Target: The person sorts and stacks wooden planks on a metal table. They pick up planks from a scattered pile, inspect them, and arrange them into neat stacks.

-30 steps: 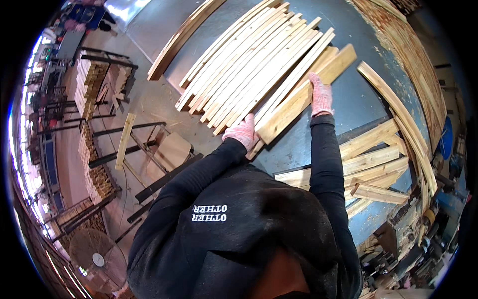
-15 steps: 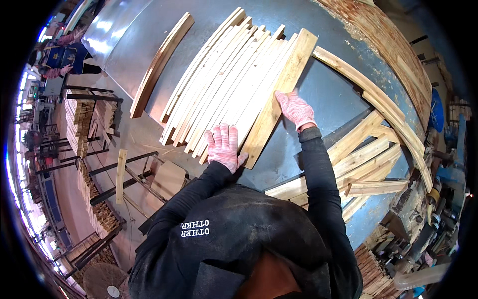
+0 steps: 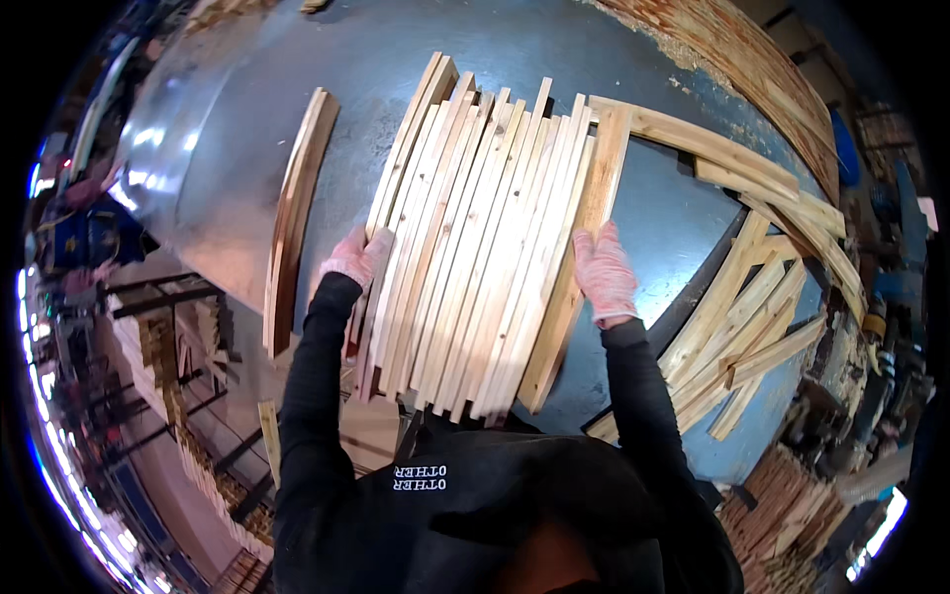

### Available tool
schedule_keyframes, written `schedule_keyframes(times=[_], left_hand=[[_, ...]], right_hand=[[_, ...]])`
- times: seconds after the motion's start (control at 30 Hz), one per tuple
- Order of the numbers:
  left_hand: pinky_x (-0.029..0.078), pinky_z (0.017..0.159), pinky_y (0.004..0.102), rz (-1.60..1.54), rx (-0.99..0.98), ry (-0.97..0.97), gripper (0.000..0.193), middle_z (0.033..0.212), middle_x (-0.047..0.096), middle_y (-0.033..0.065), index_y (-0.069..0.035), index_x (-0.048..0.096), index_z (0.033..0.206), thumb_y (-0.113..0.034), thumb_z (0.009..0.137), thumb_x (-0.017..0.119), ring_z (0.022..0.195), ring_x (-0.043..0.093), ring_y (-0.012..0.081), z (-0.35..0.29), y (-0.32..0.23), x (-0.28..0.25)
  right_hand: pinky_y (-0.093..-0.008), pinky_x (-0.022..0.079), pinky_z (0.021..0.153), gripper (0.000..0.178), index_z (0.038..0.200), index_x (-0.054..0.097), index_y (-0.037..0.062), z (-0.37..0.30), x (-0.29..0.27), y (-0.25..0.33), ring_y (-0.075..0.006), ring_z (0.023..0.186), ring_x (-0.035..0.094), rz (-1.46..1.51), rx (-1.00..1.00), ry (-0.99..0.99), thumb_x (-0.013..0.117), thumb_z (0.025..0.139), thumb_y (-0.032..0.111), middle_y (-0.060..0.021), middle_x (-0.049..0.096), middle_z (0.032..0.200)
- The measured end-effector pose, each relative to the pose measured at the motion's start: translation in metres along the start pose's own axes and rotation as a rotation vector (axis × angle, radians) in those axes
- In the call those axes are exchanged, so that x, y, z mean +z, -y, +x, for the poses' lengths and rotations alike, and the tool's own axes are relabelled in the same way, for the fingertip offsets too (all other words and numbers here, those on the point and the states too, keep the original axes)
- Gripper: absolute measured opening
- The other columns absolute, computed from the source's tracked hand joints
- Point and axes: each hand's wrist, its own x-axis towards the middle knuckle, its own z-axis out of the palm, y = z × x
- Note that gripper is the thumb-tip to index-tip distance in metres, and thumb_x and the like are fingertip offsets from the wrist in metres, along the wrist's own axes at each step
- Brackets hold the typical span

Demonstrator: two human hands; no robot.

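A row of pale wooden strips (image 3: 465, 228) lies side by side on the metal table, their ends uneven. My left hand (image 3: 358, 257), in a pink-and-white knit glove, grips the row's left edge with the thumb over the outer strip. At the row's right edge lies a wider, yellower board (image 3: 564, 317). On that board's outer side is my right hand (image 3: 605, 269), gloved the same way, fingers over its top face and edge. Between them, the two hands span the whole row. The undersides of both hands are hidden.
A single curved wooden piece (image 3: 300, 218) lies left of the row. Curved strips (image 3: 732, 144) and a loose heap of boards (image 3: 737, 327) lie to the right on the blue-grey table (image 3: 396, 40). Stacked wood (image 3: 148, 346) stands on racks at the left, near another person (image 3: 89, 238).
My left hand has moved from the near ends of the strips to the row's left edge. My right hand stays on the wider board. The row now appears more upright in view.
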Motion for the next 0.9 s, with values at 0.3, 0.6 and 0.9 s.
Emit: schedule_keyframes(times=[0.3, 0.6, 0.9], left_hand=[[0.041, 0.106, 0.0432, 0.033, 0.506, -0.162, 0.087, 0.137, 0.047, 0.0263, -0.001, 0.025, 0.151, -0.037, 0.085, 0.069, 0.122, 0.053, 0.0349, 0.114, -0.073, -0.008], [0.049, 0.096, 0.0338, -1.004, 0.292, 0.260, 0.053, 0.117, 0.063, 0.0102, 0.001, 0.046, 0.138, -0.014, 0.090, 0.062, 0.106, 0.062, 0.0185, 0.115, -0.042, -0.034], [0.042, 0.106, 0.0460, -1.202, 1.134, 0.826, 0.084, 0.146, 0.044, 0.0130, -0.003, 0.037, 0.146, -0.057, 0.087, 0.062, 0.129, 0.047, 0.0312, 0.047, -0.215, -0.268]], right_hand=[[-0.0467, 0.037, 0.107, 0.068, 0.141, 0.045, 0.0010, 0.083, 0.042, -0.028, -0.0363, 0.130, 0.045, 0.419, -0.252, -0.106, 0.059, 0.093, 0.047, -0.0239, 0.048, 0.138], [-0.0320, 0.047, 0.103, 0.043, 0.135, 0.050, -0.0023, 0.042, 0.010, 0.044, -0.0216, 0.119, 0.058, 1.345, -0.144, 0.218, 0.057, 0.098, 0.020, -0.0164, 0.054, 0.136], [-0.0319, 0.033, 0.113, 0.055, 0.149, 0.028, -0.0030, 0.042, -0.196, 0.166, -0.0237, 0.139, 0.037, 0.700, -0.853, -0.331, 0.035, 0.107, 0.032, -0.0171, 0.035, 0.151]])
